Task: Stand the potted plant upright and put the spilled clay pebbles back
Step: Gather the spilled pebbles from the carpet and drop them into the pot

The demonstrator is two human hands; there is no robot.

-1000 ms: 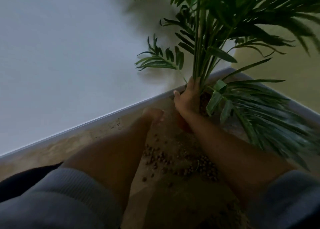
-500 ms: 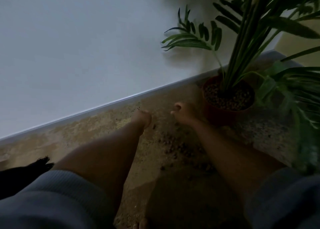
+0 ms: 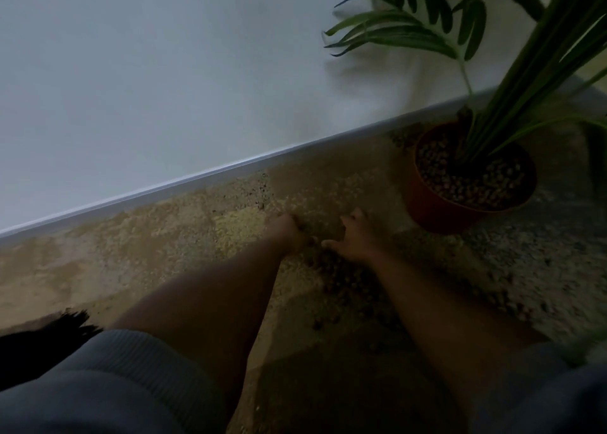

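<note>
Terracotta pot stands upright beyond the right hand; left hand alongside, both empty, fingers spread over spilled clay pebbles: next, scoop.

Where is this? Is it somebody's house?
Probably, yes: it looks like a corner of a room indoors. There is a plain white wall with a baseboard, a carpet, and a potted plant standing on it with pebbles spilled nearby.
</note>
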